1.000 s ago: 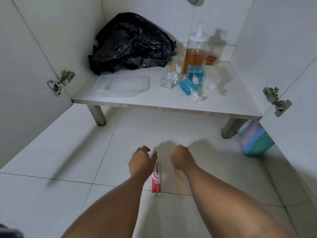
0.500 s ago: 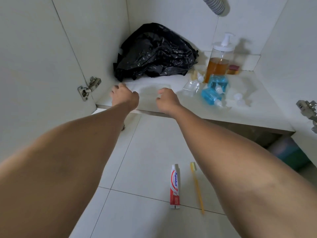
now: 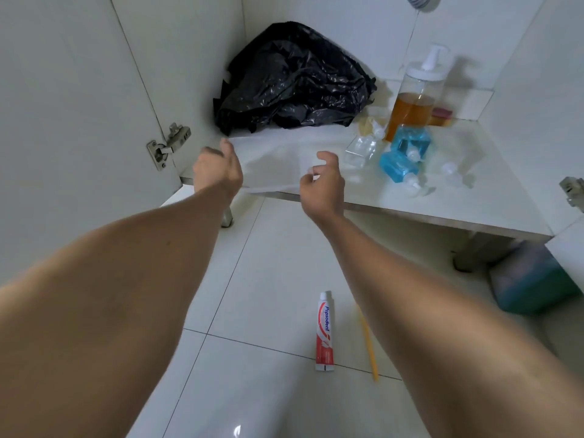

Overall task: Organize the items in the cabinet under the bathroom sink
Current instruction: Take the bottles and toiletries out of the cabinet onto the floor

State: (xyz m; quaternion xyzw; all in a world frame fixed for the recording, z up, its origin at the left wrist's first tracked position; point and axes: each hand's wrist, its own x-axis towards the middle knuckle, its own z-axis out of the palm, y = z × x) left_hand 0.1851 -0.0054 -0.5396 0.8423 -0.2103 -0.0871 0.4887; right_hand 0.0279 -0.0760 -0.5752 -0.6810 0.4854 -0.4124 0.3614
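- While both arms reached far into the open cabinet, the left hand [image 3: 218, 170] and right hand [image 3: 322, 180] sat at either short end of a clear plastic tray [image 3: 278, 162] at the near-left edge of the cabinet shelf [image 3: 442, 200].
- Tray was see-through and blurred; its outline was hard to trace. Long axis looked to run left-right, parallel to the shelf's near edge, spanning the gap between the hands.
- Left hand: fingers curled, half closed, at the tray's left end. Looked to be pinching the rim, contact not confirmed.
- Right hand: fingers curled in a loose claw over the right end, thumb near the near rim. Couldn't tell if it actually had a hold.
- Key relation: tray lay directly between the hands, one hand per end, neither clearly nearer. Judged a two-hand lift or pull toward the near side.
- Black plastic bag [image 3: 294, 80] sat just behind the tray, far-left corner.
- Right of the tray: clear small bottles [image 3: 360, 150], blue bottles [image 3: 401, 156], pump bottle [image 3: 417, 99] with amber liquid further back.
- Toothpaste tube [image 3: 325, 331] and yellow toothbrush [image 3: 368, 349] lay on the floor tiles, near side, long axes near-far, side by side, well apart from both hands.
- Risk, as a judgement: tray's right end was near the small bottles; a swing could knock them.
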